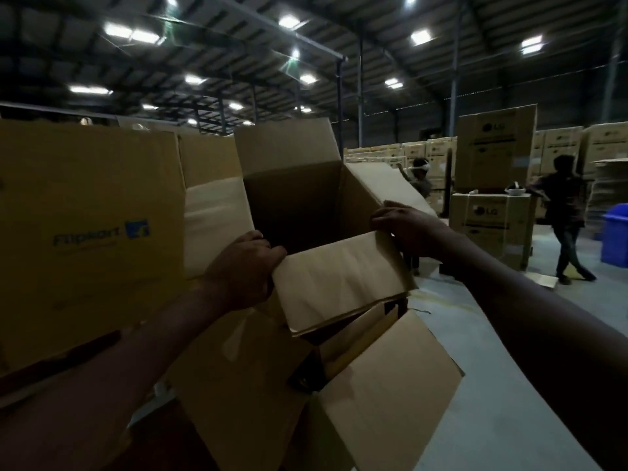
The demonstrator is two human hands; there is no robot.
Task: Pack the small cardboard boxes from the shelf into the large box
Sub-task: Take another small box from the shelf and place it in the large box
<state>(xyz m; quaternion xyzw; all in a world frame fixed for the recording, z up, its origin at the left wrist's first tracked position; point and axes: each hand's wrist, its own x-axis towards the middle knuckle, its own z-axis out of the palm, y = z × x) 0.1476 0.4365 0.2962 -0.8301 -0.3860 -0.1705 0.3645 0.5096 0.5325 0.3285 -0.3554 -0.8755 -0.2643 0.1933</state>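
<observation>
We stand in a warehouse with a printed carton (91,229) on our left, and straight ahead at chest height we hold an open cardboard box (299,205) with its mouth tipped toward us, so we look down into its dark, seemingly empty inside. Its flaps splay outward and its long axis runs roughly away from us, up and forward. Below it lies another open box (356,385), flaps spread, its cavity just under the one we hold; we judge this the large box, though the dim light leaves that uncertain. Our left hand (249,266) is closed over the near-left rim beside the near flap (343,283), and our right hand (406,224) curls over the near-right corner. Both hands are about equally near. No shelf shows here.
</observation>
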